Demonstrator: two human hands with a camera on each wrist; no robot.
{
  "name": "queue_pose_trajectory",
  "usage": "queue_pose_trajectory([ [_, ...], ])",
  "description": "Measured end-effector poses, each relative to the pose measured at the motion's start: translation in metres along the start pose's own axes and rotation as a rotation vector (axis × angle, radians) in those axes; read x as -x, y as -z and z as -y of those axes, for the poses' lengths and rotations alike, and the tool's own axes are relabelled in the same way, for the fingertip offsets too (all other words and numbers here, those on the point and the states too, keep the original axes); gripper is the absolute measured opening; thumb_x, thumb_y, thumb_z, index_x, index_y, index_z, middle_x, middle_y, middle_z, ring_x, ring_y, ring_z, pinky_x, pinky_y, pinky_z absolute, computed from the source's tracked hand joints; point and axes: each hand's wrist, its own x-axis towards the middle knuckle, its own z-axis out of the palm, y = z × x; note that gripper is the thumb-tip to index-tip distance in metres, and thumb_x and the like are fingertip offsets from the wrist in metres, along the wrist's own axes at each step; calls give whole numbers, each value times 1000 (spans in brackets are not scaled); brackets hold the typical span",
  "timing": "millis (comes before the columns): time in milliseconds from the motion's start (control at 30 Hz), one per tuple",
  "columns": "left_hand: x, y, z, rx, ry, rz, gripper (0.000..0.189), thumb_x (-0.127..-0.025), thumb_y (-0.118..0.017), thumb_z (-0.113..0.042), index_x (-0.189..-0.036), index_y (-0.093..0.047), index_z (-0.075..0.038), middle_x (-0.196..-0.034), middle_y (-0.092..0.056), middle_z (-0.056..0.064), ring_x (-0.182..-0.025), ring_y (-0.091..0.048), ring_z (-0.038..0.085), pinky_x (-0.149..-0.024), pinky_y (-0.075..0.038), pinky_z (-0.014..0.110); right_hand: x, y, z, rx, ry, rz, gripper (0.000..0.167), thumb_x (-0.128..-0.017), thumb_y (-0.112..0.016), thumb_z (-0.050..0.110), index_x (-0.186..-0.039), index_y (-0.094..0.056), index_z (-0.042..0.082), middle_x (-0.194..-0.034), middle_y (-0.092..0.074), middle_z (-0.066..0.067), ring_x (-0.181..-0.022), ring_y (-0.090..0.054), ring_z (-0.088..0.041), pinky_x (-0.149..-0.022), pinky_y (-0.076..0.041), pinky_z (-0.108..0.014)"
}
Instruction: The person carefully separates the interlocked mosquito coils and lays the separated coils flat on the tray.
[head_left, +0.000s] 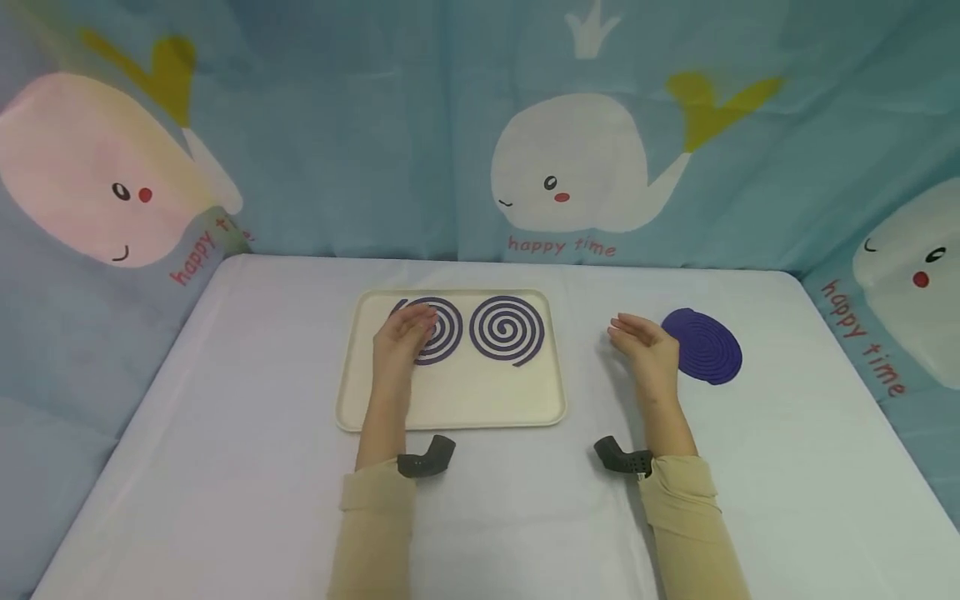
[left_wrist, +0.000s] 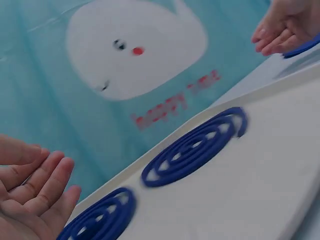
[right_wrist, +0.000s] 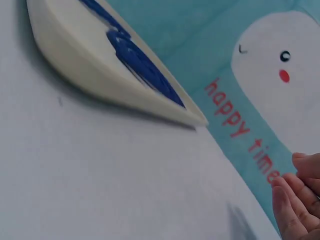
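Note:
Two purple-blue mosquito coils lie side by side on a cream tray (head_left: 487, 404). The right coil (head_left: 506, 327) shows whole in the head view; the left coil (head_left: 458, 327) is partly covered by my left hand (head_left: 397, 346). That hand hovers over the tray's left part, fingers loosely bent and holding nothing. To the right of the tray my right hand (head_left: 651, 354) is held above the white table, its fingers relaxed and nothing in them. Just beyond it lies a dense disc of tightly nested mosquito coil (head_left: 711, 348), its left edge hidden behind the hand.
White cloth covers the table (head_left: 225, 467). A blue curtain (head_left: 360, 167) printed with whales stands along the back and sides. Each wrist carries a black camera mount, such as the left mount (head_left: 431, 458).

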Motion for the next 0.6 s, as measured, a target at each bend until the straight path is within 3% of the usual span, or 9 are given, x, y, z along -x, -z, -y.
queue_pose_trajectory([
  [200,11,-53,18,-32,66,132,27,-90,-58,0,-116,-58,7,-115,-62,23,-105,-62,26,-91,-50,28,-5,35,-2,38,-7,-56,38,-82,-69,-2,-117,-59,-11,-91,-70,3,-83,-66,-6,-73,-52,-14],
  [400,24,-111,38,-35,88,286,25,-90,-58,0,-112,-59,10,-109,-65,21,-99,-65,22,-89,-52,29,-7,64,-2,-45,-50,-96,38,-81,-67,-8,-118,-57,-11,-92,-70,1,-87,-66,-7,-75,-52,-14],
  [600,35,-155,48,-57,133,395,23,-91,-59,-4,-110,-61,9,-106,-66,19,-99,-65,23,-89,-52,32,-10,83,4,-135,-43,-136,33,-82,-63,-12,-115,-58,-11,-89,-70,-1,-83,-67,-9,-72,-53,-15],
])
